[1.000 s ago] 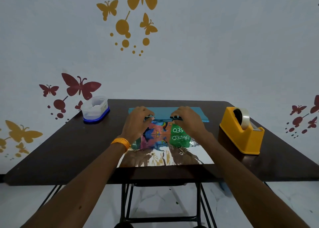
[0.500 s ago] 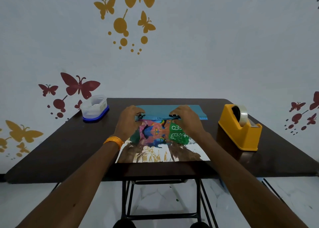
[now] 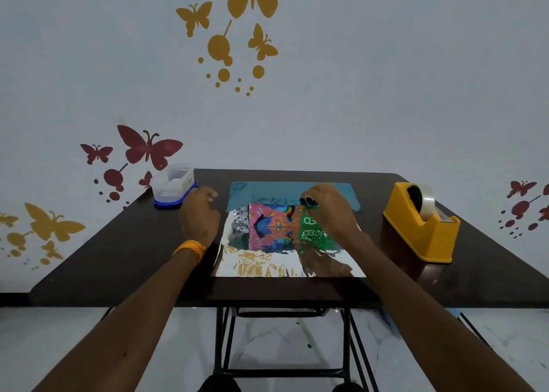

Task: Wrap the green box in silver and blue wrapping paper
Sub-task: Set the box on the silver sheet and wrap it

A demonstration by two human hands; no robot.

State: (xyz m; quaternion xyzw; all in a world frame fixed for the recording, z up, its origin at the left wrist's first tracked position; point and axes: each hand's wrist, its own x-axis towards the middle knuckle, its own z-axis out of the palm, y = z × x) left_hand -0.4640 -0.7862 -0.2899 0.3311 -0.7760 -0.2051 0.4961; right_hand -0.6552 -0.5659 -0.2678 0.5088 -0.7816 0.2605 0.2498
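Green box [image 3: 292,224] laid on silver wrapping paper [image 3: 285,262], table [image 3: 118,258] centre; blue sheet [image 3: 267,191] beyond; far box edge pinched by right hand [image 3: 328,210]; left hand [image 3: 199,216] loosely curled, nothing held, left of paper.

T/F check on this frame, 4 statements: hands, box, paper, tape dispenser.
1. The right hand rests on the green box. True.
2. The left hand grips the box. False: it is off the box, over the bare table to its left.
3. The box sits on the silver paper. True.
4. The yellow tape dispenser stands left of the box. False: it stands on the right side.
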